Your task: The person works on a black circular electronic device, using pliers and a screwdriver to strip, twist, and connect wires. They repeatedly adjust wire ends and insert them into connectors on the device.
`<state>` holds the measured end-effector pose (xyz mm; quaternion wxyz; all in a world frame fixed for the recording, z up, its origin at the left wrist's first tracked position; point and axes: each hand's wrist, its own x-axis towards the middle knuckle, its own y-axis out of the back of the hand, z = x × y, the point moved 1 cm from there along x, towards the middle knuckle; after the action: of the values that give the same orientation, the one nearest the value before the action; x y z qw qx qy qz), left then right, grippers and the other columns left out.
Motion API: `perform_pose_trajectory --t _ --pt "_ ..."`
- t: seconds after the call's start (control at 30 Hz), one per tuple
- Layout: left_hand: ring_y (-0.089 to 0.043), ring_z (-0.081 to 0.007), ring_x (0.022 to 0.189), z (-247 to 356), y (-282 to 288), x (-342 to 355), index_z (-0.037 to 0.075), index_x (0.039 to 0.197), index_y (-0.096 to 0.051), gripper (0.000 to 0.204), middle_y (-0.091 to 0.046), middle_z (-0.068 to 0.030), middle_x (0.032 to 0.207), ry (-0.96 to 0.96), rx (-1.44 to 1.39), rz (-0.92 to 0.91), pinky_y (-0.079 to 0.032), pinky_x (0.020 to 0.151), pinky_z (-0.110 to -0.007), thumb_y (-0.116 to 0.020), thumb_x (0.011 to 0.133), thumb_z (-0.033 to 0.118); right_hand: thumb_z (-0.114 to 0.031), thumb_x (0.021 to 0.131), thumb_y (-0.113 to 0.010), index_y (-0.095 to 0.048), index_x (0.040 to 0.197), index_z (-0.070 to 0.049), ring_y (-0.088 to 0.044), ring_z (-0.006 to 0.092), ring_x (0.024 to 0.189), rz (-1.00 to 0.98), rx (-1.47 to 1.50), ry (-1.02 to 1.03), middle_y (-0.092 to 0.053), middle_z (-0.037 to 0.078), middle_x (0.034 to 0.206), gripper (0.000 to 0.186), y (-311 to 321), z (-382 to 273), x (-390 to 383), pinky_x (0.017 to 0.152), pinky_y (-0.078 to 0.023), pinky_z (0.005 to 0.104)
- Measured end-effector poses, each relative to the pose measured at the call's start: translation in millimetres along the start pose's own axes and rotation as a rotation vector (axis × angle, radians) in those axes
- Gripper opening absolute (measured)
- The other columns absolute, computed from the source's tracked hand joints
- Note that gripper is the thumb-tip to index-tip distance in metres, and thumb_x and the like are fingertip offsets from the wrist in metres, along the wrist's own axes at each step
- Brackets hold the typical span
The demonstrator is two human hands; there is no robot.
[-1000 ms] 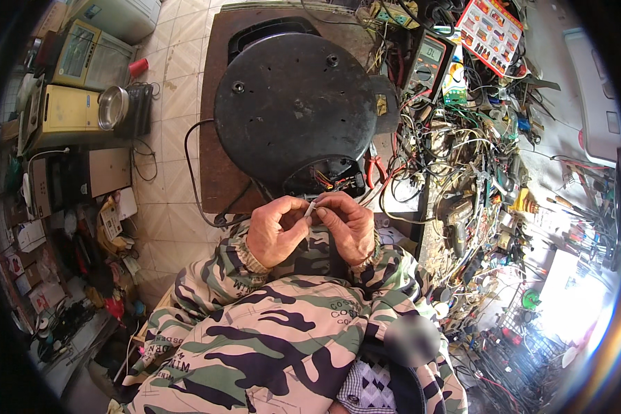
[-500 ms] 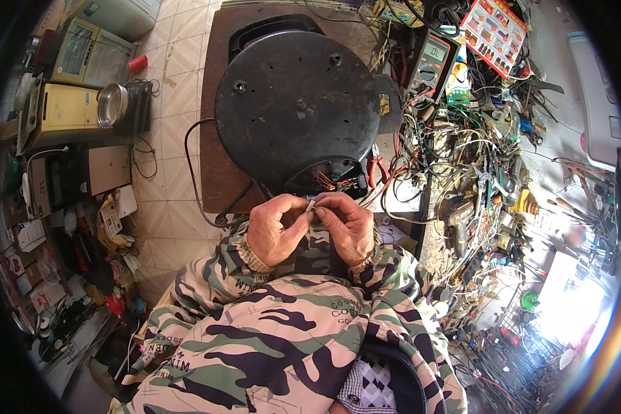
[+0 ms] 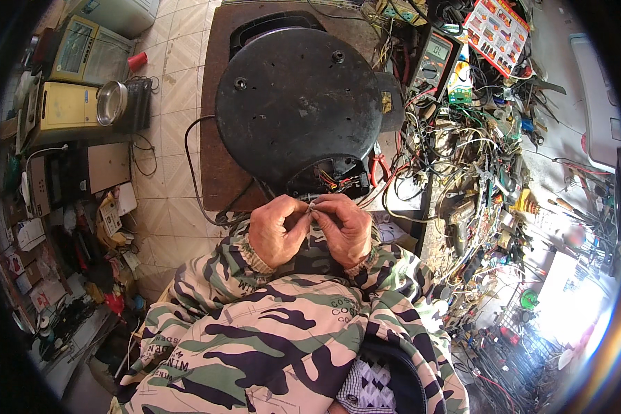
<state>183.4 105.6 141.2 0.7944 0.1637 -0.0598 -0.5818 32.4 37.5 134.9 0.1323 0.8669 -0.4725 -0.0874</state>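
Both hands — left hand [image 3: 277, 231] and right hand [image 3: 343, 228] — are pinching a thin wire end [image 3: 312, 205] in a clenched grip, its length lying roughly left-right, beside the round black appliance [image 3: 297, 103].

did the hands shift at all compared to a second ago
No. The left hand and right hand pinch the small wire end at the same spot below the round black appliance.

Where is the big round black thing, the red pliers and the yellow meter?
Round black appliance base [image 3: 297, 103], head view: middle of its flat underside.
Red-handled pliers [image 3: 377, 168], head view: on the red handles.
Yellow-edged meter [image 3: 435, 58], head view: on its dial face.
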Motion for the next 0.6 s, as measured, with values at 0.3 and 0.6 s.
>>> perform_pose_trajectory --t 0.3,0.6 --pt "-0.07 -0.0274 0.072 0.2 -1.7 -2.0 0.0 0.097 -0.069 0.017 -0.067 -0.0152 0.081 -0.051 -0.004 0.032 -0.053 0.062 -0.033 -0.074 0.081 0.0 0.002 0.084 -0.072 -0.069 0.095 0.003 -0.07 0.0261 0.085 0.049 0.054 -0.028 -0.069 0.015 0.101 0.012 -5.7 1.3 -0.1 0.073 -0.057 0.032" --pt "-0.07 -0.0253 0.073 -7.6 3.0 -2.9 -0.001 0.101 -0.07 0.02 -0.068 -0.0153 0.084 -0.055 -0.025 0.009 -0.054 0.064 -0.031 -0.073 0.081 -0.001 0.001 0.088 -0.07 -0.067 0.1 0.004 -0.069 0.0215 0.085 0.037 0.137 -0.096 -0.068 0.014 0.102 0.013 -8.5 3.6 -3.3 0.075 -0.056 0.0297"
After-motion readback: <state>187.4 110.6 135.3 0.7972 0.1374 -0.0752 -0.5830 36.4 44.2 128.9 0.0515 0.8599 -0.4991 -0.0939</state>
